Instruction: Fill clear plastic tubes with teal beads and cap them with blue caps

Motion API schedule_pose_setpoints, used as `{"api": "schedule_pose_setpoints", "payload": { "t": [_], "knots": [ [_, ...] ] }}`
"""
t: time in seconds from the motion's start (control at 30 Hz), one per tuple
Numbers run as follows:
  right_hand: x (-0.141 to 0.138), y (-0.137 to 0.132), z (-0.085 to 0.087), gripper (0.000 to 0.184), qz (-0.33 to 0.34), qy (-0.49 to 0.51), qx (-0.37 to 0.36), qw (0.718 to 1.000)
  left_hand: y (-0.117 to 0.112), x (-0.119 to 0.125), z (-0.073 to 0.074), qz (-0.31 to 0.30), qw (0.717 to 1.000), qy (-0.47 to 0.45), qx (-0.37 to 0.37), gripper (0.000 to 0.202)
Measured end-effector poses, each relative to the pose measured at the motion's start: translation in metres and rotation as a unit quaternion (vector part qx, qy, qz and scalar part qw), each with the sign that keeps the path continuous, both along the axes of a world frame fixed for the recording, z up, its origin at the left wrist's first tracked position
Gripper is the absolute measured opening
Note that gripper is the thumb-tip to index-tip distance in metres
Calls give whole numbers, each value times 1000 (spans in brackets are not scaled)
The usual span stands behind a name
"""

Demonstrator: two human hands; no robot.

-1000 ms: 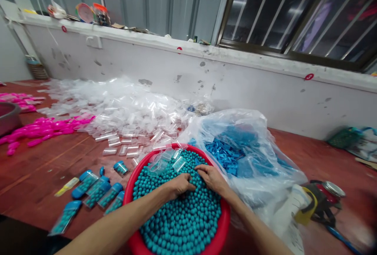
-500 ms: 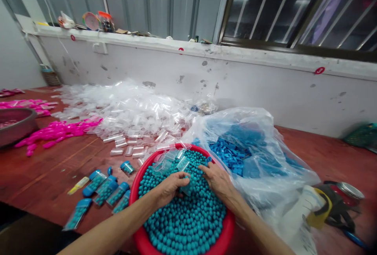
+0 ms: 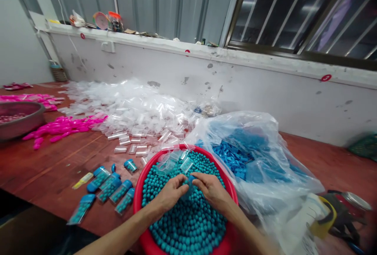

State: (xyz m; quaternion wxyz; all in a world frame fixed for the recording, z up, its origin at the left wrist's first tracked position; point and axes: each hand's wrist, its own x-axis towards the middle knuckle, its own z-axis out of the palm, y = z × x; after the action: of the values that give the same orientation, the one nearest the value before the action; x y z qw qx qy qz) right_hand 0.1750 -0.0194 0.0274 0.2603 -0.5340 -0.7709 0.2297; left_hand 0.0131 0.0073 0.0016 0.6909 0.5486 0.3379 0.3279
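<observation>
My left hand point(image 3: 171, 194) is closed around a small clear plastic tube point(image 3: 185, 196), mostly hidden by the fingers. At the tube's top, my right hand point(image 3: 212, 190) pinches a blue cap point(image 3: 191, 178). Both hands are over a red basin point(image 3: 138, 192) full of turquoise beads point(image 3: 188, 233). Several clear tubes point(image 3: 186, 164) lie on the beads at the far side of the basin. To the left, capped tubes of turquoise beads point(image 3: 120, 191) rest on the table, with a loose blue cap point(image 3: 113, 167) near them.
Clear tubes form a large pile point(image 3: 141, 106) behind the basin. A plastic bag point(image 3: 265, 129) of blue caps point(image 3: 232, 155) sits to the right. Pink pieces point(image 3: 67, 126) and a dull basin point(image 3: 35, 114) lie left. A tape roll point(image 3: 326, 212) is at right.
My right hand has brought the blue cap from the basin's far right side leftward to the tube in my left hand. The whole view has shifted slightly.
</observation>
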Motion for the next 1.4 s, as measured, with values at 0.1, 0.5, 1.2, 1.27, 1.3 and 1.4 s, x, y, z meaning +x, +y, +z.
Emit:
{"api": "schedule_pose_setpoints", "payload": {
  "t": [0.1,0.5,1.2,1.27,1.3,1.4],
  "knots": [
    [-2,-8,-8,37,3,-64,6,998,-2,-3,-6,20,999,46,11,20],
    [-13,-16,-1,28,-34,78,16,996,-9,-18,-10,5,996,89,-21,22],
    [-25,-18,-16,27,-118,231,-54,964,-21,-12,-6,20,999,10,-38,55],
    [-25,-19,-16,29,-119,230,-54,964,-22,-11,-4,25,999,5,-39,61],
    [-26,-20,-14,29,-120,226,-45,966,-22,-11,-3,30,999,3,-37,62],
    [-28,-24,-7,29,-112,203,5,973,-22,-10,4,42,998,1,-39,61]
  ]
}}
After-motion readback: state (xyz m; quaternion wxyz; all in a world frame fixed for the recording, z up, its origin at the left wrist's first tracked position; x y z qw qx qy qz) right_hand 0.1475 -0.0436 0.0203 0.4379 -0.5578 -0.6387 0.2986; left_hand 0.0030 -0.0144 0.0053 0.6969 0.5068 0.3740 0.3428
